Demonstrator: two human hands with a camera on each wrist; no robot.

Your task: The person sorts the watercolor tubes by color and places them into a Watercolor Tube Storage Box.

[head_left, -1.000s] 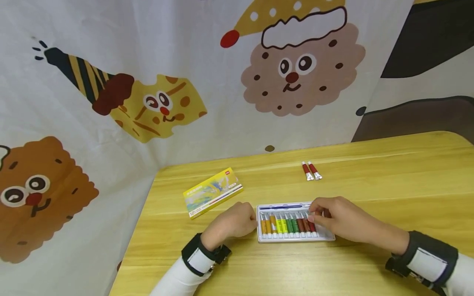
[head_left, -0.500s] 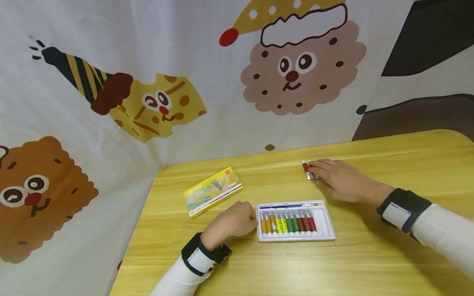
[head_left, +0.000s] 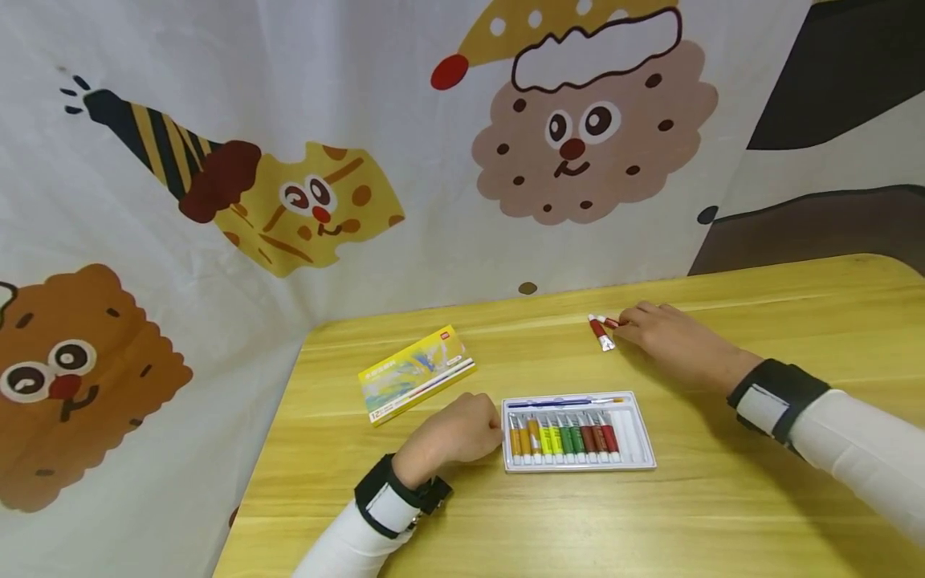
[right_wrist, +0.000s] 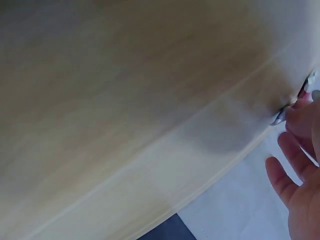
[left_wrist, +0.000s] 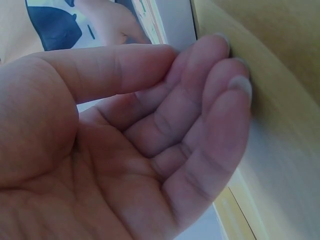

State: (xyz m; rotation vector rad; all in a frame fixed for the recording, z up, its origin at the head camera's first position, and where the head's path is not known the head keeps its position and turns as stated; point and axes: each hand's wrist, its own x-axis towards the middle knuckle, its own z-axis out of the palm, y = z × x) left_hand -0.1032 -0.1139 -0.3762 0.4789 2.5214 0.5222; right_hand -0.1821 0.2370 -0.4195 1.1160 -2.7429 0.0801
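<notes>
My right hand (head_left: 668, 341) pinches a red paint tube (head_left: 609, 322) between thumb and fingers at the back of the table. Its silver crimped end (right_wrist: 279, 117) shows by the fingertips in the right wrist view; the rest is mostly covered. Just left of it lies a second red paint tube (head_left: 601, 332). My left hand (head_left: 462, 428) rests on the table against the left edge of a white plastic tray (head_left: 637, 437). In the left wrist view its fingers (left_wrist: 215, 130) are loosely curled, with nothing in the palm. Several paint tubes (head_left: 564, 438), orange through red, line the tray.
A paintbrush (head_left: 564, 402) lies in the tray's back groove, and bare slots show at its right end. Behind the left hand a yellow cardboard box (head_left: 417, 373) lies at an angle. A printed cloth (head_left: 433, 265) hangs along the table's back edge.
My right hand has gone from the tray's right part to the two red tubes at the back. The right-hand tube is now pinched and turned. The left hand has stayed put.
</notes>
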